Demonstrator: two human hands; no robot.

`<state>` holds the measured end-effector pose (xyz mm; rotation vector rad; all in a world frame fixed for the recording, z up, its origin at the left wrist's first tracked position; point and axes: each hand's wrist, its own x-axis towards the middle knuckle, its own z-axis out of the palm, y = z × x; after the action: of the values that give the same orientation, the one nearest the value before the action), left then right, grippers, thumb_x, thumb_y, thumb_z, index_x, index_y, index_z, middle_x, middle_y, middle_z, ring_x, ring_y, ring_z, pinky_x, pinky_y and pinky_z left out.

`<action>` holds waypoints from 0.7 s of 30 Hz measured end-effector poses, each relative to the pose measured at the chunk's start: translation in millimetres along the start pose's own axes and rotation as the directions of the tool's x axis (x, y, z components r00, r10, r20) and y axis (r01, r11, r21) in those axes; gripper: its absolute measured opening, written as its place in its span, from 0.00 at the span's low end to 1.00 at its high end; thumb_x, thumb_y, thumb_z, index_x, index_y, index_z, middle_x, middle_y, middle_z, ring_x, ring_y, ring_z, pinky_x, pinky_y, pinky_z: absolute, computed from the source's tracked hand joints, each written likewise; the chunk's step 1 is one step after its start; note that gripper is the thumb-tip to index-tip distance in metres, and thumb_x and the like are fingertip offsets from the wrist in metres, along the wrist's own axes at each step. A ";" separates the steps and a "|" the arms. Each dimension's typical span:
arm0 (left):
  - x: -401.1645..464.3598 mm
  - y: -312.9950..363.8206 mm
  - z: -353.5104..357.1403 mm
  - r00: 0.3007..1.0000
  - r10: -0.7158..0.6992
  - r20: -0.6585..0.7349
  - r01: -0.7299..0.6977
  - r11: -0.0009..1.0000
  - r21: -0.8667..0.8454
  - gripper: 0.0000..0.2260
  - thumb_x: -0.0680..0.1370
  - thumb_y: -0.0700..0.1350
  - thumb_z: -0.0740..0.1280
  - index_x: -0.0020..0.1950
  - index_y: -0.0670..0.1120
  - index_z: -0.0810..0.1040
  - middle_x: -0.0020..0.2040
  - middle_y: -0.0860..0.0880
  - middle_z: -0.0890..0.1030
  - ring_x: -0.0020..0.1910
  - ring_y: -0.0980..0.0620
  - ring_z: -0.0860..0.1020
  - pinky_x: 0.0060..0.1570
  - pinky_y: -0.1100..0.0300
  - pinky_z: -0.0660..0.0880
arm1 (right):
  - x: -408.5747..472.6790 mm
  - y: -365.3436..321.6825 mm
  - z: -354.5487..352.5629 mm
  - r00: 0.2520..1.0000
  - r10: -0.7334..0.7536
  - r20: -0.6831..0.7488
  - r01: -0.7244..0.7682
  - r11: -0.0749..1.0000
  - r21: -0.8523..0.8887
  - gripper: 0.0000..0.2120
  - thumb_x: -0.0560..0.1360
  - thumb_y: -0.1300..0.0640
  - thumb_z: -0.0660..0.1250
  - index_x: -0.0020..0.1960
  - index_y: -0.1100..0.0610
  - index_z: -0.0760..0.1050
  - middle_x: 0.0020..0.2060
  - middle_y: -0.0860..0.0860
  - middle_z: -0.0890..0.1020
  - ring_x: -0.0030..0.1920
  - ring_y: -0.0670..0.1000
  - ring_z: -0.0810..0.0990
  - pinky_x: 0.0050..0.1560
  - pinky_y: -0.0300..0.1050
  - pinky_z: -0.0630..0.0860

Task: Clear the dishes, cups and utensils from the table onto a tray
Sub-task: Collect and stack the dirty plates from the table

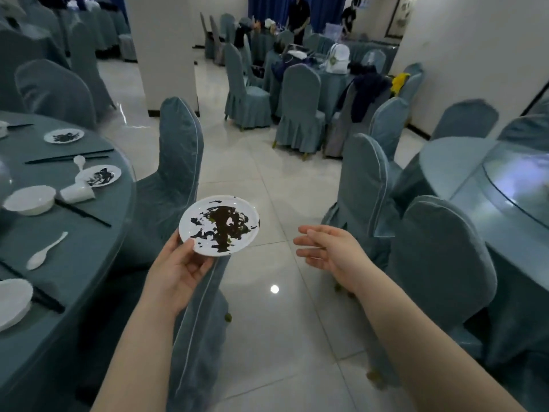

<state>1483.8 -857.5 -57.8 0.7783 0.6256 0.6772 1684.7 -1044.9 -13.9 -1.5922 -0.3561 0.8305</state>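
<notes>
My left hand (178, 270) holds a small white plate (219, 226) smeared with dark sauce by its near rim, out over a chair back and away from the table. My right hand (329, 251) hovers open to the right of the plate, fingers straight, touching nothing. On the round blue table (74, 263) at the left lie two more sauce-stained plates (64, 135) (101, 176), a white bowl (29, 200), a tipped white cup (77, 193), two white spoons (46, 251) (79, 162), black chopsticks (83, 214) and another white dish (12, 304). No tray is in view.
Covered blue chairs (178, 162) (442, 263) flank a tiled aisle (267, 179) ahead. A second round table with a glass turntable (505, 179) stands at the right. A white pillar (166, 49) rises beyond. Far tables hold bags, with two people standing at the back.
</notes>
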 end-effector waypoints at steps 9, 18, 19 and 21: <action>105.4 -4.5 31.1 0.983 0.021 -0.181 -0.030 0.999 -0.043 0.12 0.80 0.40 0.60 0.57 0.53 0.78 0.48 0.49 0.85 0.43 0.52 0.84 0.38 0.59 0.81 | 148.9 -24.0 -36.3 0.991 0.059 0.120 -0.061 0.998 0.014 0.09 0.78 0.56 0.63 0.55 0.55 0.79 0.47 0.52 0.86 0.45 0.52 0.85 0.47 0.45 0.79; 190.0 -3.1 54.5 0.856 0.125 -0.501 -0.191 0.978 -0.082 0.13 0.80 0.40 0.60 0.61 0.52 0.75 0.46 0.52 0.85 0.41 0.54 0.83 0.38 0.61 0.81 | 331.6 -61.9 -8.3 0.907 0.181 0.380 -0.149 0.982 -0.112 0.08 0.78 0.58 0.63 0.53 0.57 0.79 0.47 0.55 0.85 0.42 0.54 0.83 0.44 0.45 0.78; 194.2 -0.8 51.2 0.834 0.129 -0.536 -0.211 0.973 -0.093 0.13 0.80 0.41 0.61 0.62 0.53 0.75 0.46 0.51 0.85 0.42 0.54 0.83 0.37 0.61 0.81 | 347.1 -64.4 2.8 0.893 0.195 0.405 -0.153 0.979 -0.135 0.08 0.78 0.58 0.63 0.53 0.57 0.79 0.46 0.55 0.86 0.42 0.54 0.83 0.45 0.45 0.78; 201.4 3.9 39.1 0.783 0.140 -0.606 -0.254 0.961 -0.106 0.13 0.80 0.41 0.61 0.62 0.53 0.76 0.47 0.51 0.85 0.42 0.53 0.83 0.36 0.60 0.81 | 373.0 -69.6 30.3 0.858 0.227 0.460 -0.157 0.970 -0.187 0.08 0.78 0.58 0.63 0.53 0.57 0.79 0.45 0.54 0.86 0.42 0.53 0.83 0.44 0.44 0.78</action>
<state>1636.3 -722.7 -83.5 0.4487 1.0461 1.1815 1938.5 -765.4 -62.5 -1.5562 -0.6277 1.3909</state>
